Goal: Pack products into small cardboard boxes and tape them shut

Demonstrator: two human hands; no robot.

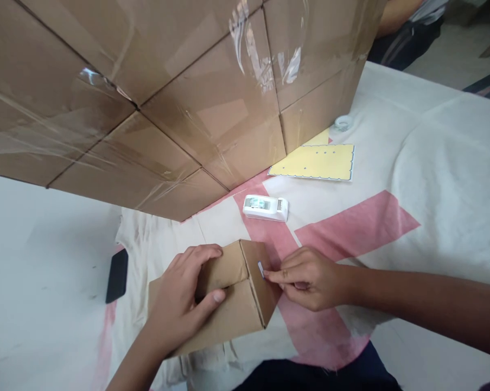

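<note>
A small brown cardboard box lies on the cloth in front of me. My left hand grips it from the left, fingers over the far part and thumb along the near part of its top. On the box's right end is a small white label with a blue edge. The index fingertip of my right hand rests against this label, while the other fingers are curled in. Beyond the box sits a white dispenser with a greenish roll inside.
A large stack of taped cartons fills the far side. Beside it lie a yellow sheet with a blue scalloped edge and a tape roll. A black phone-like object is at left. Part of another person shows at upper right.
</note>
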